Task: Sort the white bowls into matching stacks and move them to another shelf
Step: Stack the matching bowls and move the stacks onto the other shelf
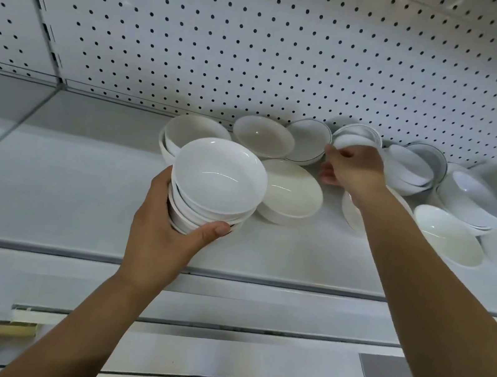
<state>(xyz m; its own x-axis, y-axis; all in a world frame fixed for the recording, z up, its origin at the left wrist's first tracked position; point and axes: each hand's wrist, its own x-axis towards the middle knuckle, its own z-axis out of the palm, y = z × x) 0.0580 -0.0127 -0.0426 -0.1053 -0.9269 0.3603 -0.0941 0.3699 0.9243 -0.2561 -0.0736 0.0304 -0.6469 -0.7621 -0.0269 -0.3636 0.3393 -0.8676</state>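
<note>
While sorting is in hand, the left grip (160, 233) is clamped round a stack (218, 183) of matching bowls, thumb across the front of its base, fingers behind. Whether the stack rests on the shelf (75, 192) cannot be told. The right grip (355, 170) reaches beyond and right of that stack, thumb and fingers pinching the rim of a small bowl (355, 139) in the back row. The next move probably calls for lifting this bowl clear of its neighbours, checking the match, then nesting it squarely.
</note>
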